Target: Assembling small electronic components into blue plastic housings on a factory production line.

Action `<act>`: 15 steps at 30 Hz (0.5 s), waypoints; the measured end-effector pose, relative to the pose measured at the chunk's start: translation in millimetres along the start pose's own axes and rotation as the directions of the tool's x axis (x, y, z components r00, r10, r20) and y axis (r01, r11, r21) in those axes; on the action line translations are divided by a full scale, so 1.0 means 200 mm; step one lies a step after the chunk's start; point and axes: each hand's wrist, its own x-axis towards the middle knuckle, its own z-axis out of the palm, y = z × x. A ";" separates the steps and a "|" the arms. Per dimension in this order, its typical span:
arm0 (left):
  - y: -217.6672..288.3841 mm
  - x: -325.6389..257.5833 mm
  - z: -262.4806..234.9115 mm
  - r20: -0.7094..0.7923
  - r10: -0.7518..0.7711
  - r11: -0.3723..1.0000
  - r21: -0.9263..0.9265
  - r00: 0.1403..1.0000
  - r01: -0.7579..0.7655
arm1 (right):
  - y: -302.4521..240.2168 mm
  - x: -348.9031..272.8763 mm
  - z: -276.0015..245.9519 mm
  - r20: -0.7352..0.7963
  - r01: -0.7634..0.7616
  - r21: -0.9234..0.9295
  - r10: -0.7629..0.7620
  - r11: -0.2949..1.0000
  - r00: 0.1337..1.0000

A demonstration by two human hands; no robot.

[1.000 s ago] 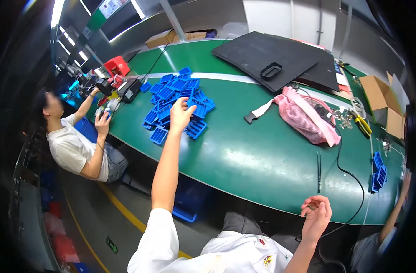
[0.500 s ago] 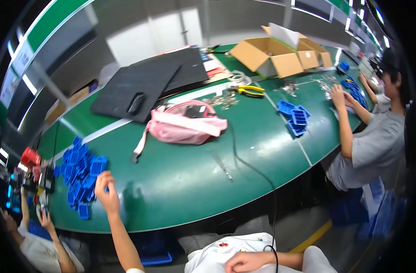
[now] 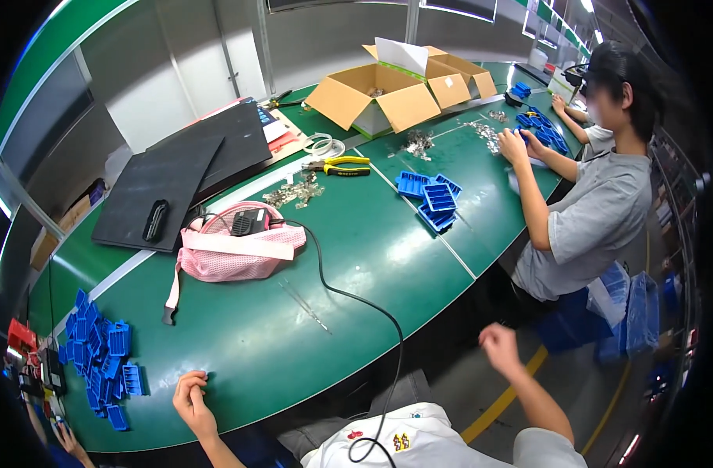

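While the left hand (image 3: 191,399) rests loosely curled and empty on the counter (image 3: 372,257) near its front edge, the blue plastic trays (image 3: 99,360) lie just left, their pile running away toward the far edge. Right hand (image 3: 498,345) hangs off the counter, grip loosely curled, empty. Bare green surface lies ahead; leftmost trays blur into shadow.

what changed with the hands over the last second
The left hand drew back from the blue trays to the table edge, fingers curled and empty. The right hand hangs off the table, holding nothing. Pink bag and cable lie as before.
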 end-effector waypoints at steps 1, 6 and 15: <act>0.02 0.00 0.01 0.020 -0.003 1.000 0.027 1.000 0.003 | -0.01 0.13 -0.06 -0.141 0.157 0.045 -0.149 0.987 0.979; 0.02 0.00 0.00 0.125 0.043 0.975 0.209 0.991 -0.069 | -0.67 0.68 -0.10 -0.159 0.517 -0.063 -0.520 0.854 0.839; 0.01 -0.01 0.01 0.097 0.027 0.973 0.225 0.995 -0.048 | -0.88 1.34 0.01 0.362 0.594 -0.292 -0.488 0.749 0.794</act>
